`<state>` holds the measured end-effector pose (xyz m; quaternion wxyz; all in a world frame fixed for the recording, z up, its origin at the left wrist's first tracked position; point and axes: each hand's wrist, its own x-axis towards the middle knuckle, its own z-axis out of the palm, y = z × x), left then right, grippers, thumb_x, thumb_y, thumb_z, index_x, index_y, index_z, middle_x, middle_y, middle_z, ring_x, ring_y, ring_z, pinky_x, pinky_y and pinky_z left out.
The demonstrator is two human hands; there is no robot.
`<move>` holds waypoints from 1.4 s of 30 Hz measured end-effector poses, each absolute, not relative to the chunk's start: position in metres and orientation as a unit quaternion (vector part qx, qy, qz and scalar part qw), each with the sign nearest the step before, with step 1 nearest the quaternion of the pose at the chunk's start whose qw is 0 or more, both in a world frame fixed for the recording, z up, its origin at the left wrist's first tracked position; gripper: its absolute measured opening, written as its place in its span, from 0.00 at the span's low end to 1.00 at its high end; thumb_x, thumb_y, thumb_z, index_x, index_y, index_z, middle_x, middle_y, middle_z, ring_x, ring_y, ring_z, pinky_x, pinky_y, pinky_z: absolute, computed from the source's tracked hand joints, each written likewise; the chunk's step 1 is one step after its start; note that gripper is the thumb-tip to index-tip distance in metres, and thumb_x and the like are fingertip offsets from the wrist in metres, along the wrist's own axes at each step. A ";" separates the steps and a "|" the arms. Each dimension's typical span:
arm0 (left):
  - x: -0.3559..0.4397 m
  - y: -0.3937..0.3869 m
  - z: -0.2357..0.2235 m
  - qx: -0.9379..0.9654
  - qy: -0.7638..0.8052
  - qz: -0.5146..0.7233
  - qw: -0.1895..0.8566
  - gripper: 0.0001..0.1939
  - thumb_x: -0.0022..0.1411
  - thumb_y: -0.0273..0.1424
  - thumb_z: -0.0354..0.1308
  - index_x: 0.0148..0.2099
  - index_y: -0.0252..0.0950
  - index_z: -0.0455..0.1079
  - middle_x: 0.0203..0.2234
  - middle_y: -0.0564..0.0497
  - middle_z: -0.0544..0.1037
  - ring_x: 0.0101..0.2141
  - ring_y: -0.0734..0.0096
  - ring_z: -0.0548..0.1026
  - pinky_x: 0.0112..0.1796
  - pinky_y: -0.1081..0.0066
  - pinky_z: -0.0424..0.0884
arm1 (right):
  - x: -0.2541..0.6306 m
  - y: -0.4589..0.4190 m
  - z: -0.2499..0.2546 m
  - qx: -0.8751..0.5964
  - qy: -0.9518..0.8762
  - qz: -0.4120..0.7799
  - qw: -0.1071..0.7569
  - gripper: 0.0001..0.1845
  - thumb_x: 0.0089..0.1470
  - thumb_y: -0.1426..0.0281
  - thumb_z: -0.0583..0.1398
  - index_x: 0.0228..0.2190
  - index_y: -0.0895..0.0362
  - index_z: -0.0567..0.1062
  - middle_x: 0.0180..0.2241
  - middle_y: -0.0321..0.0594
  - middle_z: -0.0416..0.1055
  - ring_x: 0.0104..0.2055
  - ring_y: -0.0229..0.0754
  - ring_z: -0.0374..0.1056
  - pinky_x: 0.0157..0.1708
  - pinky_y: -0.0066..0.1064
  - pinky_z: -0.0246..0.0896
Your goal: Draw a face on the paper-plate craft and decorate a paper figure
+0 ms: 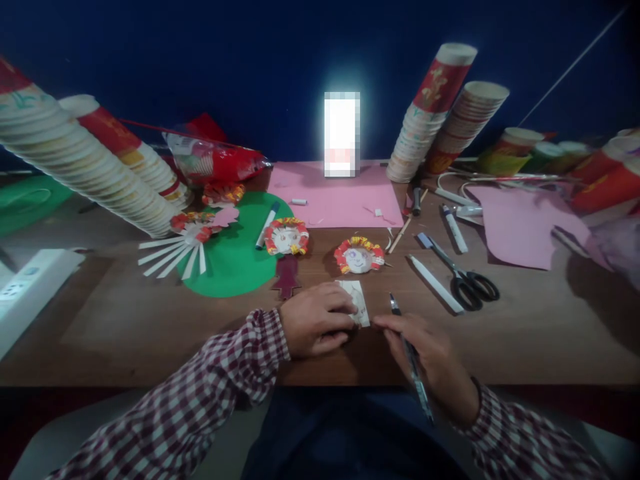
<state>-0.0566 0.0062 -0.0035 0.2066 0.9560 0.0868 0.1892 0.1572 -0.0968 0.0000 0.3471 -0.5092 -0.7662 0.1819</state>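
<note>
My left hand rests on the wooden table, fingers curled over a small white paper piece and holding it down. Faint drawn lines show on the paper; part of it is under my fingers. A pen is held in my right hand, its dark tip pointing away from me. The right fingertips are close to the paper's right edge; whether they touch it I cannot tell. Just beyond the paper lies a round paper face with a red and yellow frilled rim. A similar face lies to its left, above a dark maroon cutout.
Scissors, a white marker and another marker lie right. Leaning paper cup stacks stand behind; another leans at left. Green paper, pink sheets, a fringed paper piece and a power strip lie around.
</note>
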 end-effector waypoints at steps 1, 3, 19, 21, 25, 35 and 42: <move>-0.057 0.006 -0.003 0.956 0.088 0.192 0.206 0.08 0.59 0.29 0.52 0.41 0.37 0.70 0.40 0.46 0.74 0.44 0.63 0.69 0.49 0.59 0.64 | 0.157 -0.098 0.000 -0.506 -0.771 0.180 0.342 0.15 0.56 0.78 0.54 0.44 0.55 0.70 0.35 0.41 0.74 0.37 0.40 0.70 0.36 0.33 0.66; -0.057 0.006 -0.003 0.955 0.085 0.197 0.203 0.09 0.58 0.28 0.52 0.41 0.37 0.70 0.40 0.46 0.74 0.44 0.64 0.69 0.49 0.60 0.64 | 0.158 -0.099 0.001 -0.490 -0.787 0.175 0.331 0.16 0.56 0.79 0.53 0.45 0.55 0.70 0.37 0.41 0.74 0.40 0.41 0.69 0.39 0.35 0.66; -0.057 0.003 -0.006 0.951 0.095 0.211 0.206 0.08 0.58 0.28 0.53 0.40 0.37 0.70 0.40 0.47 0.73 0.44 0.65 0.69 0.51 0.60 0.62 | 0.156 -0.096 0.000 -0.472 -0.816 0.152 0.298 0.19 0.55 0.80 0.51 0.45 0.55 0.71 0.42 0.42 0.74 0.46 0.43 0.67 0.44 0.38 0.67; -0.057 0.003 -0.006 0.950 0.097 0.213 0.206 0.08 0.58 0.28 0.53 0.40 0.37 0.69 0.40 0.47 0.74 0.43 0.65 0.69 0.51 0.60 0.62 | 0.156 -0.096 0.000 -0.474 -0.813 0.153 0.300 0.19 0.55 0.80 0.51 0.45 0.54 0.71 0.41 0.43 0.74 0.45 0.43 0.68 0.42 0.37 0.68; -0.057 0.002 -0.006 0.951 0.103 0.204 0.209 0.08 0.58 0.29 0.53 0.41 0.38 0.69 0.39 0.47 0.74 0.44 0.65 0.69 0.50 0.60 0.62 | 0.155 -0.096 0.001 -0.477 -0.809 0.165 0.300 0.20 0.55 0.81 0.50 0.46 0.54 0.71 0.40 0.43 0.74 0.45 0.43 0.67 0.41 0.36 0.68; -0.057 0.003 -0.006 0.951 0.099 0.208 0.206 0.08 0.58 0.29 0.53 0.41 0.38 0.69 0.39 0.47 0.73 0.44 0.66 0.69 0.52 0.60 0.61 | 0.155 -0.094 0.001 -0.471 -0.808 0.168 0.311 0.19 0.55 0.81 0.50 0.44 0.54 0.71 0.39 0.41 0.75 0.44 0.42 0.67 0.41 0.35 0.67; -0.057 0.004 -0.007 0.951 0.090 0.216 0.204 0.08 0.59 0.29 0.52 0.41 0.37 0.69 0.39 0.47 0.74 0.44 0.66 0.69 0.52 0.60 0.61 | 0.154 -0.094 0.006 -0.475 -0.809 0.161 0.307 0.17 0.55 0.80 0.51 0.43 0.54 0.72 0.38 0.41 0.75 0.43 0.43 0.68 0.40 0.35 0.67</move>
